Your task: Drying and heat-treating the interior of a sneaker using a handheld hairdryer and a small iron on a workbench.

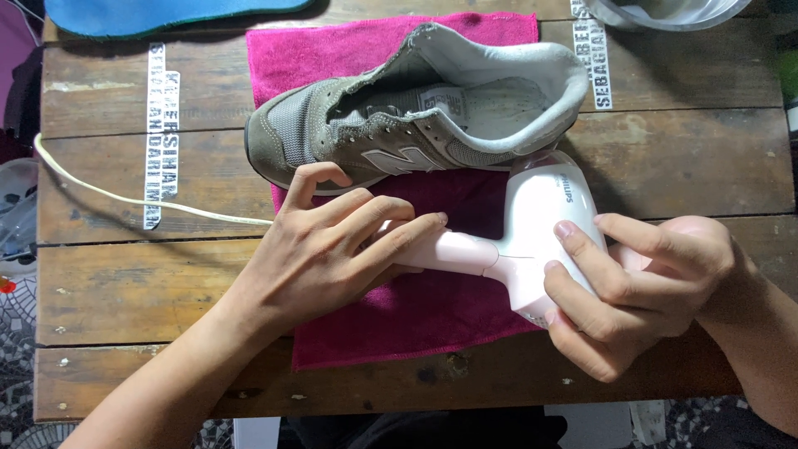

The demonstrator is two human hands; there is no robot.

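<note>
A pale pink hair dryer [532,224] lies across a magenta towel [416,308] on a wooden table. My left hand [332,249] wraps around its handle. My right hand [640,291] cups the rear of its body, fingers spread on the casing. The dryer's nozzle end rests close against the heel side of a grey sneaker [416,116], which lies on the towel with its opening facing up and no laces visible.
A white power cord [125,195] runs from the left edge toward my left hand. A blue insole [166,15] sits at the top left, a clear plastic container [665,12] at the top right. Printed strips are stuck on the wooden table [682,158].
</note>
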